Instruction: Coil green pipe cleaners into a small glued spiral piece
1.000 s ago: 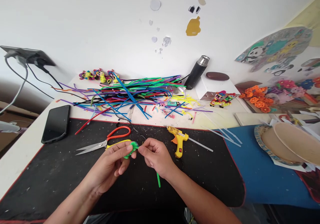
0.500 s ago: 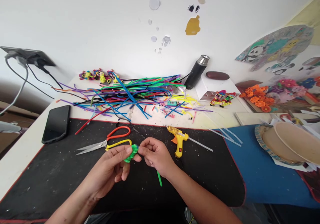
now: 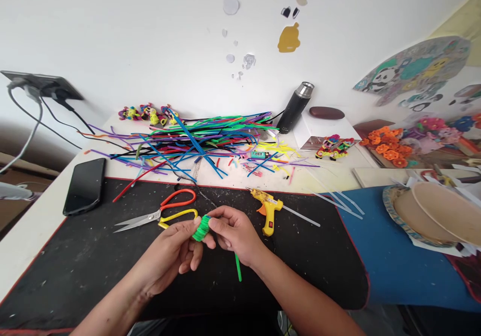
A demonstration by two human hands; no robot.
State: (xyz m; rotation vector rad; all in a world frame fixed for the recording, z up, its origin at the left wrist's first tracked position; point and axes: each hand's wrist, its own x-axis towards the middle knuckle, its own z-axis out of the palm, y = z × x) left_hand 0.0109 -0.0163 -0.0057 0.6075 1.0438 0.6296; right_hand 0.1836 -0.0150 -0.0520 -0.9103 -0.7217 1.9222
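My left hand (image 3: 173, 253) pinches a small coiled green pipe cleaner (image 3: 202, 227) between thumb and fingers, above the black mat (image 3: 75, 266). My right hand (image 3: 233, 234) grips the other side of the same coil; its loose green tail (image 3: 238, 269) hangs down below the right palm. Scissors with orange and yellow handles (image 3: 160, 214) lie just beyond my left hand. A yellow glue gun (image 3: 267, 207) rests just right of my right hand.
A big pile of coloured pipe cleaners (image 3: 203, 140) covers the desk behind the mat. A black phone (image 3: 84, 185) lies at the left, a dark flask (image 3: 296, 108) at the back, paper plates (image 3: 432, 216) at the right, small finished figures (image 3: 334, 146) near them.
The green coil has turned between my fingers and now shows its ribbed side. Both hands have closed in slightly around it; they stay in the same spot.
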